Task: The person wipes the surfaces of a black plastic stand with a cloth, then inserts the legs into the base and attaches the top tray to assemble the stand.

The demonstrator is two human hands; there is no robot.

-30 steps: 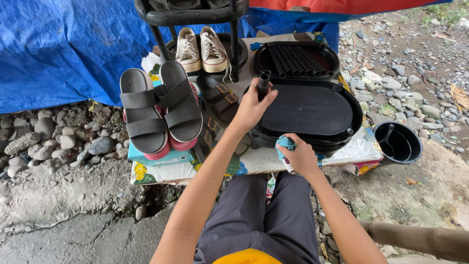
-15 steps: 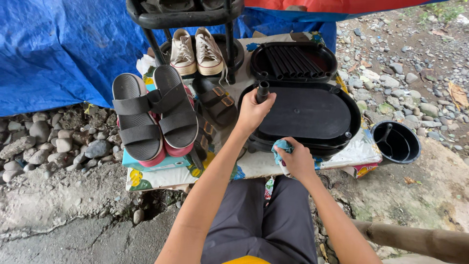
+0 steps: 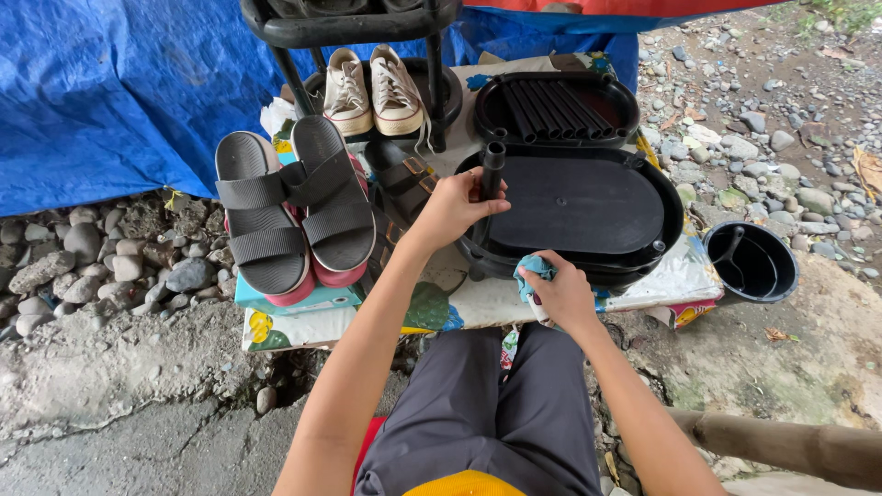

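The head view shows the left hand (image 3: 452, 207) closed around a black post (image 3: 493, 170) of the oval black rack tray (image 3: 574, 204), while the right hand (image 3: 562, 294) clutches a blue cloth (image 3: 533, 270) against the tray's near rim. The tray overhangs the patterned surface (image 3: 441, 308); a hard push could tip it toward the black bucket (image 3: 751, 260) or the sandals (image 3: 289, 213).

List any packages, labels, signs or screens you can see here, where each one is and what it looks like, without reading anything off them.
No signs or screens in view.
Flat box: under the dark grey sandals, left of the left hand; teal edge, pale printed side with yellow and green.
Printed plastic sheet: spread under the black oval tray, by the right hand holding a blue cloth; white with green, blue and red patches.
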